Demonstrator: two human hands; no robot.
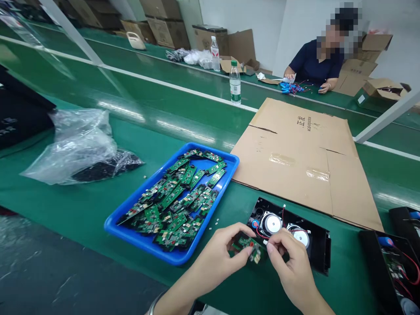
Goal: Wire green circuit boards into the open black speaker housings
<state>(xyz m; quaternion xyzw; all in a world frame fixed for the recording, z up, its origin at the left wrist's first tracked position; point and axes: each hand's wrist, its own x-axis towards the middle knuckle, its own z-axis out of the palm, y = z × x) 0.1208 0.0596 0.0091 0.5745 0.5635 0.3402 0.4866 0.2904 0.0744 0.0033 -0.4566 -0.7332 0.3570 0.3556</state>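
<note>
My left hand [223, 249] is closed around a small green circuit board [255, 255], its thumb lying on the front of the board. Just to the right, my right hand [292, 264] pinches a white wire connector [265, 242] close to the board's edge. Behind both hands lies an open black speaker housing [316, 251] with two round speakers, a blue cylindrical part and red and black wires; my right hand partly covers it. On the left, a blue tray [113, 224] holds many more green boards in a loose heap.
A flattened cardboard sheet [295, 140] lies beyond the housing. More black housings [374, 258] with wiring stand at the right edge. Clear plastic bags [75, 148] are at left. Across the green bench, near a water bottle [235, 83], a person [311, 65] sits with blue wired parts.
</note>
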